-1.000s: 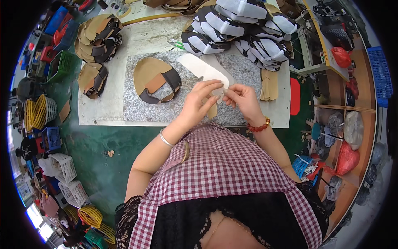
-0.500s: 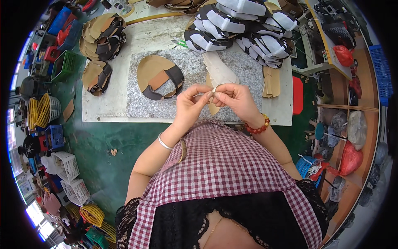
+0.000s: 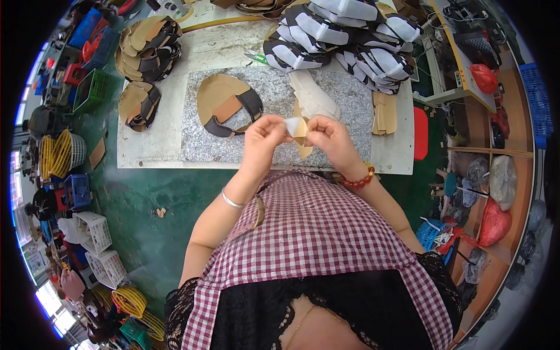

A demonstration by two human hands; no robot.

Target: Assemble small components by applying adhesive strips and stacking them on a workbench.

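Observation:
My left hand (image 3: 263,139) pinches a small white sheet (image 3: 293,125) between thumb and fingertips. In my right hand (image 3: 332,140) is the edge of a small tan piece (image 3: 301,131); sheet and piece still meet between the hands. Just beyond my fingers lies a fanned stack of off-white strips (image 3: 318,99) on a speckled grey slab (image 3: 233,153), with tan strips (image 3: 305,151) partly hidden beneath my hands. To the left, a curved tan and black piece like a shoe upper (image 3: 213,90), with a brown patch, rests on the slab.
Stacked tan and black uppers (image 3: 149,49) stand at the table's left. Black and white pieces (image 3: 321,29) are heaped at the back, near green-handled snips (image 3: 255,56). Tan strips (image 3: 384,114) lie to the right. A red stool (image 3: 420,133) stands beside the table (image 3: 149,157).
My hands have moved apart slightly. The white sheet has opened out away from the tan piece, showing more of both. The view has shifted a little.

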